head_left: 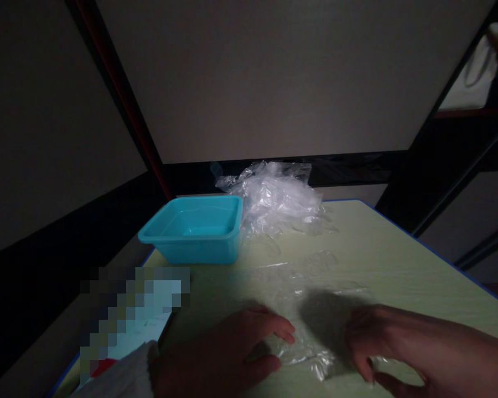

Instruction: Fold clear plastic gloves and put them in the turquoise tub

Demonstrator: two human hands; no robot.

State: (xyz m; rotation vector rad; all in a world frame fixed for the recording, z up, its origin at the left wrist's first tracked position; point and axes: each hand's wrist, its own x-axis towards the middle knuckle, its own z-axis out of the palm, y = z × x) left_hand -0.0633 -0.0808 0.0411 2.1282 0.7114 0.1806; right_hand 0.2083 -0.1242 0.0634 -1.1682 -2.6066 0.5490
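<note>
A clear plastic bag (311,331) lies flat and wrinkled on the table in front of me, its lower edge bunched and shiny. My left hand (249,342) is at the bag's left side, thumb and fingers apart, with nothing held between them. On the right side, my right hand (382,342) bends down over the bag, its fingers curled and thumb close to the index fingertip, pinching the bag's edge. The exact contact there is dim and partly hidden.
A turquoise plastic basin (203,249) stands at the table's (398,260) back left. Beside it is a heap of crumpled clear plastic bags (274,193). A blurred-out flat object (136,326) lies at the left edge. Panels rise behind; a white bag (473,77) shows upper right.
</note>
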